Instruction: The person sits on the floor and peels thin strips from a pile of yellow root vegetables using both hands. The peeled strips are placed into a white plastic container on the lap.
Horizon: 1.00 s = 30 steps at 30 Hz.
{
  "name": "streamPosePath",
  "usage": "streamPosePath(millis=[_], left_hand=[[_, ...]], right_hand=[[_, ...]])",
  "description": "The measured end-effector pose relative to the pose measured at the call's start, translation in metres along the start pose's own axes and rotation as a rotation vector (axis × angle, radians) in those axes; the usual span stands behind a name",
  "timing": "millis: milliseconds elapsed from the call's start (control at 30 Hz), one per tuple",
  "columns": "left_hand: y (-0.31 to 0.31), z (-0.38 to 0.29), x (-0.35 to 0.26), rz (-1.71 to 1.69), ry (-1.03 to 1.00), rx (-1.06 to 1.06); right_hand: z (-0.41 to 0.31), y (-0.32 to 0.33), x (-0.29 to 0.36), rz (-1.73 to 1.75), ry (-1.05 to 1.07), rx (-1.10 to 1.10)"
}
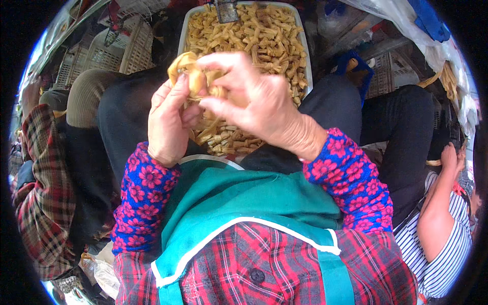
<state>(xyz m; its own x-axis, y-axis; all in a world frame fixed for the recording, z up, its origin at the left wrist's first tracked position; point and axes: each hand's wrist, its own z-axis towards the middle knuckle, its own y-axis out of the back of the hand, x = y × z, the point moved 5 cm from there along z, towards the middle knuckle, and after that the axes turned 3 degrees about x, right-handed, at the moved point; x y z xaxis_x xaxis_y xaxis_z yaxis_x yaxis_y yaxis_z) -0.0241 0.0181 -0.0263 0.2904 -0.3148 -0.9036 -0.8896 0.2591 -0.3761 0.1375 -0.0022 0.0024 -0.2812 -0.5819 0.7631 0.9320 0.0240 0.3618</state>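
My left hand [171, 118] pinches a loosely looped yellow strip [196, 82], likely a pliable food strip, between thumb and fingers. Blurred by motion, my right hand [255, 95] is at the strip's right side, thumb and forefinger spread. Whether its other fingers hold the strip cannot be made out. Beneath both hands lies a white-rimmed tray [307, 57] heaped with short, knotted yellow-brown strips [244, 32]. More knotted pieces [232, 139] show below my wrists, near my lap.
Over the tray's far edge juts a dark metal plate [227, 11]. Plastic crates [133, 45] stand at the far left. A person in a plaid sleeve [47, 190] sits to my left; another in a striped top [446, 248] is at right. Long strips [449, 82] hang at the right.
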Motion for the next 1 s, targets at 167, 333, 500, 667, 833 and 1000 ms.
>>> streamPosePath(millis=[167,333,500,667,833,1000], left_hand=[[-0.002,0.006,0.018,0.118,-0.039,0.107],[0.003,0.021,0.034,0.448,-0.129,0.024],[-0.006,0.009,0.014,0.165,0.069,0.1],[-0.015,0.003,0.016,-0.069,0.021,0.201],[0.008,0.012,0.017,0.219,-0.018,0.036],[0.024,0.009,0.016,0.224,-0.029,-0.081]], right_hand=[[-0.01,0.012,-0.035,0.259,-0.344,0.093],[-0.009,0.011,-0.024,-0.141,0.091,0.184],[-0.011,0.012,-0.062,0.482,-0.523,0.16],[-0.01,0.004,-0.071,0.704,-0.553,0.264],[-0.008,0.013,-0.039,0.056,-0.292,0.136],[-0.004,0.001,-0.04,-0.023,-0.168,0.013]])
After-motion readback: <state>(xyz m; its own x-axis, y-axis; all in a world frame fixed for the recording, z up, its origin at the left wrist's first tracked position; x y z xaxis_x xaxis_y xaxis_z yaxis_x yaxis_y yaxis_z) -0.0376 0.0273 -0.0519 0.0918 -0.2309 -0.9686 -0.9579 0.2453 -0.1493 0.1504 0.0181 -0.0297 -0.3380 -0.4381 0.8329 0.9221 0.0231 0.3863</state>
